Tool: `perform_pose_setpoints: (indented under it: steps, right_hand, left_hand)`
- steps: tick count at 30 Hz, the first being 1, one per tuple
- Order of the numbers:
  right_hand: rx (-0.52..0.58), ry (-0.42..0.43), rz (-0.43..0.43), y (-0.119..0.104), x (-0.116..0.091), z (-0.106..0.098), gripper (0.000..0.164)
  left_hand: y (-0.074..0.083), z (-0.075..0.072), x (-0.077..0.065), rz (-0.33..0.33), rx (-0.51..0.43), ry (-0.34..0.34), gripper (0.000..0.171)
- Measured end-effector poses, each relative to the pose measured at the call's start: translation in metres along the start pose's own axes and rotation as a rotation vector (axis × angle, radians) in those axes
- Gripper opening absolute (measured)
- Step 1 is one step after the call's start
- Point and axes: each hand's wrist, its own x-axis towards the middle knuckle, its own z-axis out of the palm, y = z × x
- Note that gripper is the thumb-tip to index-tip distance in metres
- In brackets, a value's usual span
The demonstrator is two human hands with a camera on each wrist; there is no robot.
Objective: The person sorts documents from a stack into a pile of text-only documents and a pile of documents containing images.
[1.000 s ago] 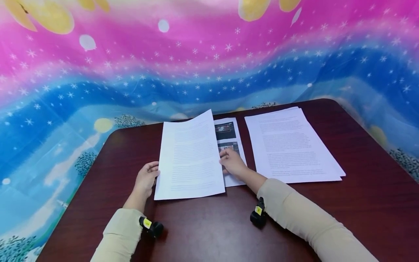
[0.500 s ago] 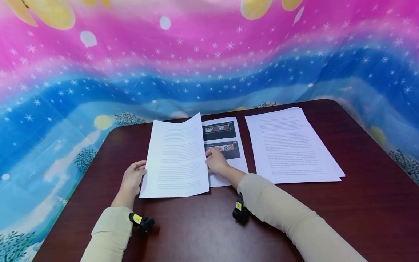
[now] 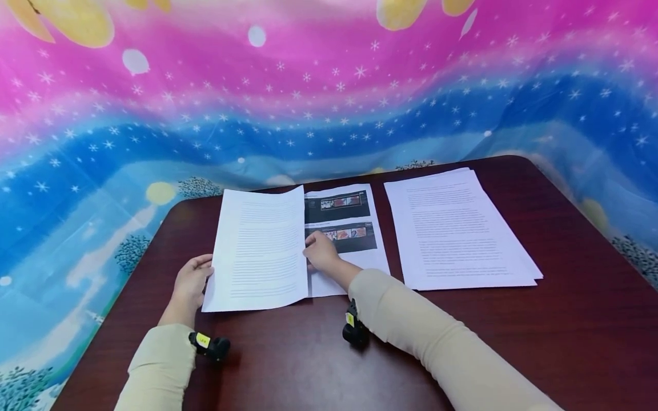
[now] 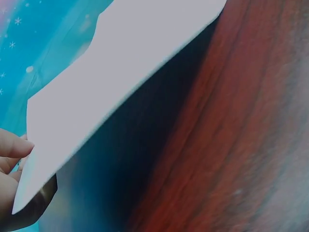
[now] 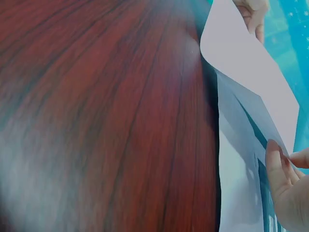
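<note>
My left hand [image 3: 191, 281] pinches the left edge of a printed sheet of paper [image 3: 262, 245], thumb in front and fingers behind. At the sheet's right edge, my right hand [image 3: 325, 251] pinches it between thumb and fingers. The sheet is raised and slightly bowed, partly covering another sheet with dark picture panels [image 3: 339, 206] lying on the table. In the left wrist view the paper [image 4: 120, 58] slants above the tabletop, with its print washed out. The right wrist view has the lifted sheet [image 5: 251, 58] curling over the lower page [image 5: 236, 164].
A stack of text-printed papers [image 3: 452, 234] lies to the right, its sheets slightly out of line. The dark reddish wooden table [image 3: 293, 359] has a rounded far corner. A colourful patterned cloth [image 3: 288, 120] hangs behind it. Small black cameras [image 3: 209, 346] sit on both wrists.
Both hands have moved left with the printed sheet, uncovering more of the picture page beneath. The stack on the right has stayed in place.
</note>
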Motion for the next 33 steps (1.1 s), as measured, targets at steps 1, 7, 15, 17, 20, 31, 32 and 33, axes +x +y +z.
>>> perform_pose_setpoints:
  steps: [1,7,15,17,20,31,32,33]
  right_hand:
    - [0.0,-0.002,0.0,0.0,0.0,0.002,0.023]
    - [-0.024,0.009,-0.002,0.002,0.002,0.014,0.029]
    - [-0.002,-0.035,0.004,0.002,0.001,0.027,0.04]
    - [-0.008,-0.042,0.014,0.001,0.001,0.03,0.039]
    - [-0.01,-0.059,0.032,0.0,0.002,0.034,0.036]
    - [-0.03,-0.102,0.064,-0.006,0.006,0.045,0.05]
    - [-0.026,-0.111,0.07,-0.007,0.006,0.046,0.05]
    - [-0.021,-0.12,0.074,-0.007,0.007,0.046,0.05]
  left_hand:
    - [0.0,-0.001,0.001,0.005,0.004,0.003,0.039]
    - [0.001,-0.006,0.006,0.004,0.027,0.016,0.039]
    - [-0.008,-0.016,0.018,-0.031,0.076,0.054,0.038]
    - [-0.01,-0.019,0.021,-0.036,0.091,0.056,0.038]
    - [-0.01,-0.024,0.025,-0.045,0.109,0.051,0.039]
    - [-0.004,-0.036,0.028,-0.041,0.197,0.059,0.039]
    - [-0.002,-0.037,0.028,-0.037,0.201,0.058,0.039]
    - [-0.001,-0.038,0.027,-0.035,0.205,0.056,0.039]
